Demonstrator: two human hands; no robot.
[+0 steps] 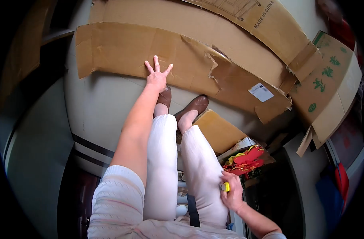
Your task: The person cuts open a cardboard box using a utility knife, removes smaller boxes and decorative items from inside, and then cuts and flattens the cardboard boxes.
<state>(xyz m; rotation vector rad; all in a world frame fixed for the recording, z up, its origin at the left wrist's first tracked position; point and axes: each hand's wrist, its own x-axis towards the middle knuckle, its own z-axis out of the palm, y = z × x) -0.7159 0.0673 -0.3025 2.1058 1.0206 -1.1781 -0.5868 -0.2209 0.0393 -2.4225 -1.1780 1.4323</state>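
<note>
My left hand (pixel 157 78) reaches forward with its fingers spread flat on a long flap of a large flattened cardboard box (pixel 126 44). The flap has a ragged tear right of the hand and a white label (pixel 261 92) near its right end. By my thigh, my right hand (pixel 233 194) is closed around a small yellow tool (pixel 226 187) with a grey end. Most of that tool is hidden in the fist, so its exact kind does not show.
My brown shoes (pixel 196 104) stand on the pale floor before the flap. A cardboard piece (pixel 218 130) and a box of red and yellow items (pixel 247 159) lie beside my leg. Another carton (pixel 325 87) with green prints stands at right. Part of another person (pixel 341 30) shows at upper right.
</note>
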